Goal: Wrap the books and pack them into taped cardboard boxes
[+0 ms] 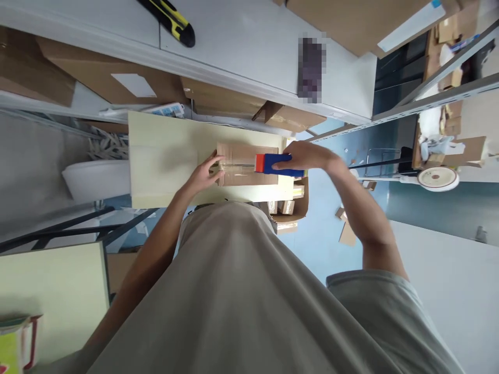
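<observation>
A brown cardboard box (245, 177) lies flat on the pale yellow tabletop (167, 156), a dark seam line running along its middle. My left hand (205, 174) grips the box's left end, thumb and fingers on either side of the seam. In my right hand (306, 156) is a blue tape dispenser (278, 164) with a red front end. That red end sits over the seam, towards the right part of the box. Clear tape appears to shine on the box near the left hand, though its extent cannot be made out.
A black-and-yellow utility knife (171, 21) lies on the grey shelf (234, 41) above the table. Cardboard boxes (128, 78) fill the level below it. An open carton (302, 205) with small taped boxes stands at the table's right end. A white bin (97, 179) is at the left.
</observation>
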The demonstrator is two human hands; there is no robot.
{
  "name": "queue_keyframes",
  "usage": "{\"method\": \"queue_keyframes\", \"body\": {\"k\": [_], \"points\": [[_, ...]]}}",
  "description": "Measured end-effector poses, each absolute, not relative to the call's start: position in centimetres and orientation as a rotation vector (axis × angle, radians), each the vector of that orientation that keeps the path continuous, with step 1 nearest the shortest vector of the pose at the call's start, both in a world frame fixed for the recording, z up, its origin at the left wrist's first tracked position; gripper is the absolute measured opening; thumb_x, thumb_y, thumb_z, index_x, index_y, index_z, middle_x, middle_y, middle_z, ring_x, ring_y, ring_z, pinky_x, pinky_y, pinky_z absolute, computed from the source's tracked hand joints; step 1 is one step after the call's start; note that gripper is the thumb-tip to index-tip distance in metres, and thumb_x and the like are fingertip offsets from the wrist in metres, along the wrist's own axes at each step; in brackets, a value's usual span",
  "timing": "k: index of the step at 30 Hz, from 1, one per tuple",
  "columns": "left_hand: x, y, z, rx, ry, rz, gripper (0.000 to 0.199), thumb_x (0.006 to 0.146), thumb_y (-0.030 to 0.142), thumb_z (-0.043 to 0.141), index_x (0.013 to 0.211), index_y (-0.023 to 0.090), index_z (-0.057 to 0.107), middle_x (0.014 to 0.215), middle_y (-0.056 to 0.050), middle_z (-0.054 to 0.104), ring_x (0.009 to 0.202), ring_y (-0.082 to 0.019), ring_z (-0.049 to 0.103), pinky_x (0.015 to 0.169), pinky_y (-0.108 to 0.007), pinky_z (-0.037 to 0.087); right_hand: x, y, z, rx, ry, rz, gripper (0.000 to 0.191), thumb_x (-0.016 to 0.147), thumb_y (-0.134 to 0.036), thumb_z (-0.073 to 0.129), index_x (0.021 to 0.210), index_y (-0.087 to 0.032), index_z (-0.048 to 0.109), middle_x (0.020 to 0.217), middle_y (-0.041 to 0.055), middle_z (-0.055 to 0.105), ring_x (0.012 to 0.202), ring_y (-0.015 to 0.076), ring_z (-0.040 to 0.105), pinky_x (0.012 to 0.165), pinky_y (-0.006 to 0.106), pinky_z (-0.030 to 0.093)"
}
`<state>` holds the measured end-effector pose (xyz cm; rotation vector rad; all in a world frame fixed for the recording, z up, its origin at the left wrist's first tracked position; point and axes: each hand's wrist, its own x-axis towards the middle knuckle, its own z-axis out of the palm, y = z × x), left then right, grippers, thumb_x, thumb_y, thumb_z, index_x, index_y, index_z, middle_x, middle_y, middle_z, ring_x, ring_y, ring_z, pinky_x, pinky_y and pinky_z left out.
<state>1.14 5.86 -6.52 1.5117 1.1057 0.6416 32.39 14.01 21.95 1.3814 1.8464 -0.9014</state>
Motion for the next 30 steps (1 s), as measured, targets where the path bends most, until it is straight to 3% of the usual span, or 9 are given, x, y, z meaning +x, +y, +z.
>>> {"method": "queue_keyframes", "body": {"k": [3, 7, 11, 17, 23, 30], "points": [[1.1, 5.8, -6.5, 1.447, 1.154, 0.581, 0.066, 0.095, 0.051, 0.07, 0.155, 0.027, 0.059, 0.16, -0.011, 0.06, 0.121, -0.027, 0.073, 0.097, -0.036, 0.064, 38.8, 14.2, 24.6, 1.443, 1.734, -0.959, 0.068, 0.092, -0.082, 0.062, 0.086, -0.016, 0.075, 0.069, 0.0061, 0.069, 0.066, 0.0189, 0.063, 0.066, 0.032, 0.044], [1.9, 5.8, -5.6, 1.414, 1.203, 0.535, 0.068, 0.093, 0.052, 0.071, 0.156, 0.026, 0.06, 0.158, -0.011, 0.062, 0.124, -0.028, 0.072, 0.104, -0.039, 0.061, 46.0, 14.1, 25.1, 1.466, 1.631, -1.041, 0.072, 0.089, -0.087, 0.062, 0.094, -0.017, 0.08, 0.073, 0.008, 0.073, 0.07, 0.0222, 0.068, 0.068, 0.033, 0.049], [2.8, 5.6, -4.4, 1.38, 1.272, 0.501, 0.068, 0.093, 0.052, 0.07, 0.156, 0.026, 0.06, 0.16, -0.01, 0.06, 0.13, -0.028, 0.069, 0.114, -0.043, 0.057, 49.1, 14.1, 20.7, 1.439, 1.654, -1.07, 0.073, 0.086, -0.085, 0.067, 0.101, -0.015, 0.081, 0.079, 0.0091, 0.076, 0.074, 0.0229, 0.069, 0.068, 0.033, 0.048], [3.0, 5.5, -4.6, 1.338, 1.371, 0.477, 0.069, 0.09, 0.051, 0.074, 0.153, 0.026, 0.061, 0.162, -0.011, 0.059, 0.126, -0.027, 0.072, 0.112, -0.042, 0.057, 51.2, 14.5, 13.7, 1.446, 1.689, -1.079, 0.065, 0.085, -0.077, 0.075, 0.1, -0.014, 0.081, 0.086, 0.0106, 0.076, 0.074, 0.022, 0.067, 0.067, 0.033, 0.045], [3.8, 5.4, -4.2, 1.315, 1.449, 0.479, 0.07, 0.088, 0.051, 0.076, 0.152, 0.026, 0.06, 0.161, -0.013, 0.059, 0.131, -0.029, 0.071, 0.117, -0.047, 0.054, 51.2, 13.6, 8.9, 1.442, 1.701, -1.123, 0.062, 0.087, -0.07, 0.079, 0.105, -0.011, 0.081, 0.085, 0.0134, 0.075, 0.076, 0.0243, 0.069, 0.067, 0.034, 0.045], [4.8, 5.0, -3.2, 1.229, 1.498, 0.48, 0.078, 0.085, 0.055, 0.077, 0.153, 0.022, 0.057, 0.157, -0.015, 0.063, 0.138, -0.03, 0.066, 0.124, -0.051, 0.047, 52.3, 12.3, 5.7, 1.495, 1.772, -1.191, 0.061, 0.089, -0.067, 0.077, 0.117, -0.013, 0.08, 0.1, 0.0156, 0.078, 0.083, 0.0256, 0.072, 0.068, 0.035, 0.048]]}}
